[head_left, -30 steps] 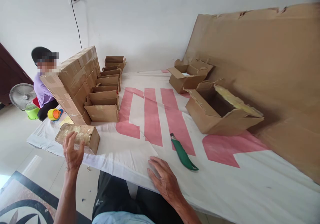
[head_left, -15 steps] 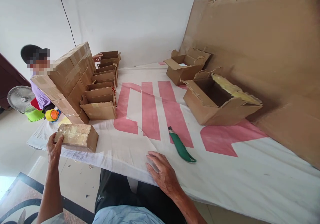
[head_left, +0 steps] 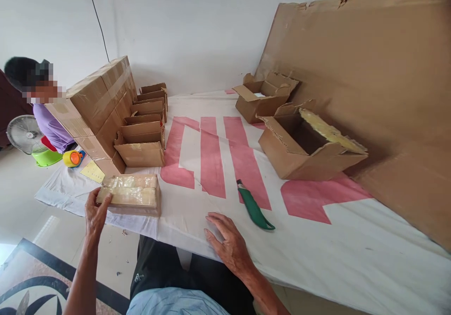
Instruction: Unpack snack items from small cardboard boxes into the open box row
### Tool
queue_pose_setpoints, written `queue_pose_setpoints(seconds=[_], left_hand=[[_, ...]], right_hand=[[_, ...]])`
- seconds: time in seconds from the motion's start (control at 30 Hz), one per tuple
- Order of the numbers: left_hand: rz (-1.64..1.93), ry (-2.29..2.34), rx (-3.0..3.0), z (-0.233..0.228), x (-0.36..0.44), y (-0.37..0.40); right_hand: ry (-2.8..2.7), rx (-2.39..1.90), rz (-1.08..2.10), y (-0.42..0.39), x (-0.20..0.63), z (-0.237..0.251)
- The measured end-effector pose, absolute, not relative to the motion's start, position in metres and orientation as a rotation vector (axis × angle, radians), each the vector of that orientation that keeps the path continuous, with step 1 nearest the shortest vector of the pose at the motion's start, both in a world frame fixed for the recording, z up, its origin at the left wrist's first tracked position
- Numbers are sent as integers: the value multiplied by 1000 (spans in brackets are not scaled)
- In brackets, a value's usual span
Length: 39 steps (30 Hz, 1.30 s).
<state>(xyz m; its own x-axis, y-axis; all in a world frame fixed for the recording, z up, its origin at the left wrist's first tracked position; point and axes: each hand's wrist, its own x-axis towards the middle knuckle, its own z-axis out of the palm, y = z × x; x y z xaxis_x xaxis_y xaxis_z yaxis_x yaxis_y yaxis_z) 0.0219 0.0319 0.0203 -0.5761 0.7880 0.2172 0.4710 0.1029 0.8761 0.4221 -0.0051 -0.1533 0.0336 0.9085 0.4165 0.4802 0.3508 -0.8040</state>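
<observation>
My left hand [head_left: 97,208] is closed on the left end of a taped cardboard box [head_left: 131,195] at the front left of the table, thumb on top. My right hand [head_left: 227,240] lies at the table's front edge with its fingers stretched out, holding nothing. Just beyond it, to the right, a green-handled utility knife [head_left: 253,206] rests on the white cloth. On the right stand two opened cardboard boxes: the nearer box [head_left: 303,153] has torn flaps with yellowish tape, and the farther box [head_left: 260,101] has something white inside.
A wall of stacked taped boxes [head_left: 100,99] stands at the left, beside a row of open boxes [head_left: 141,153]. A large cardboard sheet [head_left: 369,61] leans at the right. A tape dispenser [head_left: 72,158] lies at the left edge. Past the stack is another person [head_left: 52,118].
My left hand has moved the taped box to the right along the table. The other person's hand has left the open-box row, whose farthest box is gone. My right hand stays put.
</observation>
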Motion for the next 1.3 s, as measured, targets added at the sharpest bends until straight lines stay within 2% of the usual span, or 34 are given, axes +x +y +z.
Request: queue_pose_setpoints(seconds=[0.3, 0.63, 1.0, 1.3], left_hand=[[1368, 1649, 1342, -7, 94, -2], [1322, 1310, 1307, -39, 89, 1], [1322, 1282, 1659, -4, 144, -8], [1398, 1300, 1814, -1, 159, -12]], right_hand=[[-1481, -1237, 817, 1, 409, -139], [-1435, -1316, 890, 1, 411, -137], [-1310, -1354, 886, 4, 417, -147], [-1202, -1318, 962, 6, 411, -145]])
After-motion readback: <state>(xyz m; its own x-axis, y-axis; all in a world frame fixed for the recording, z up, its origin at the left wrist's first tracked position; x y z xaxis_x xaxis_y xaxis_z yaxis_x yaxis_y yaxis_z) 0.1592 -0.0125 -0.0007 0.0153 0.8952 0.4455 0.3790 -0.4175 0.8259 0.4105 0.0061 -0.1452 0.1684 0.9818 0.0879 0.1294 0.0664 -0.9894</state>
